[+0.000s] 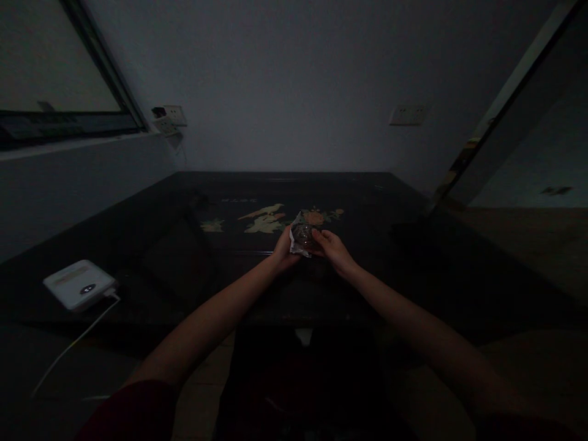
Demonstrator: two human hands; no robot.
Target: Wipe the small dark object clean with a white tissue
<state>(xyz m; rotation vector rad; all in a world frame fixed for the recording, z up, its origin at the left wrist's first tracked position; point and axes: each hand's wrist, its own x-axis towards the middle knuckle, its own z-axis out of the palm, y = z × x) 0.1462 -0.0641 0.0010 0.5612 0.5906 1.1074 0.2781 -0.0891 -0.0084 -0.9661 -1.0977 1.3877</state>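
Both of my hands meet over the middle of the dark table. My left hand (285, 250) is closed round a crumpled whitish wrapper (294, 242), gripping it from the left side. Against the wrapper sits a dark, shiny, roundish object (303, 234), possibly clear or glossy; the dim light hides its exact kind. My right hand (329, 246) pinches that object at its right edge, thumb on top. Some of the left fingers are hidden behind the wrapper.
The dark glossy table (184, 190) carries a picture of a bird (264, 211) and flowers. A white box-shaped device (80, 285) with a white cable (76, 340) stands at the left. Wall sockets (408, 114) are on the back wall, a window (55, 67) at upper left.
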